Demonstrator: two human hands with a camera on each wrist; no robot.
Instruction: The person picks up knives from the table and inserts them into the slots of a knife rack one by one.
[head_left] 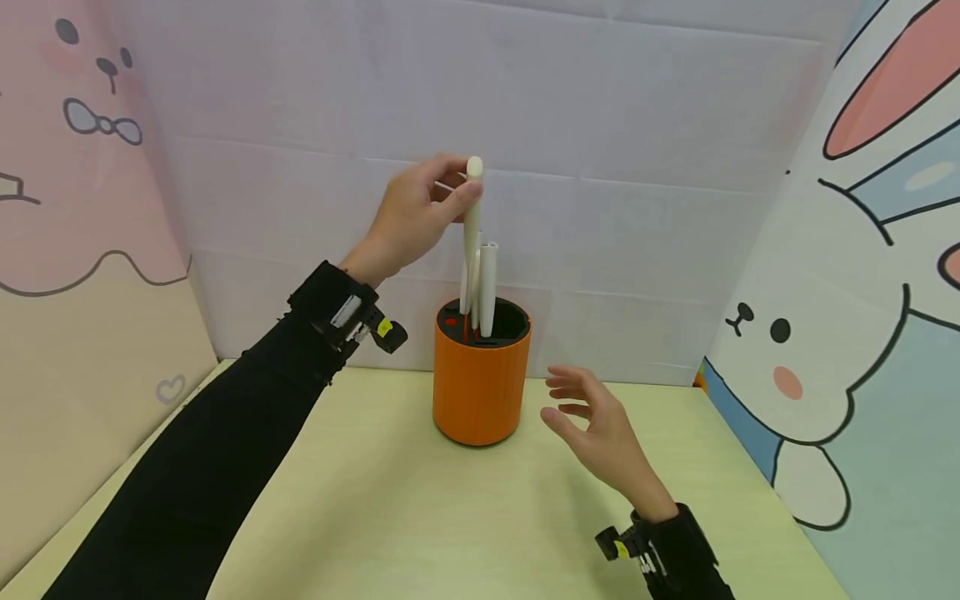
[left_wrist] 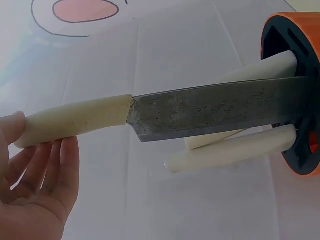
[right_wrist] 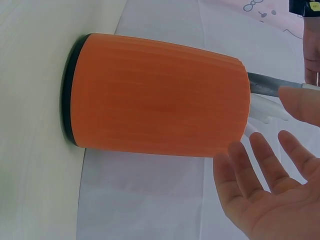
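My left hand (head_left: 416, 212) pinches the cream handle of a kitchen knife (left_wrist: 80, 117) between thumb and fingers. Much of the knife's broad, dark-spotted blade (left_wrist: 200, 107) shows above the holder, and its lower end sits in a slot. The knife block (head_left: 480, 387) is an orange cylinder with a black slotted top, upright on the table. Several other white handles (head_left: 487, 287) stick up from it beside the blade. Right of the block, my right hand (head_left: 603, 437) hovers with spread, slightly bent fingers and holds nothing; in the right wrist view its palm (right_wrist: 280, 210) faces the block.
The pale yellow table (head_left: 360, 500) runs back to a white sheet wall (head_left: 637, 250) close behind the block. Cartoon-printed panels stand on both sides, a pink and beige one (head_left: 90, 350) at left and a rabbit one (head_left: 810, 350) at right.
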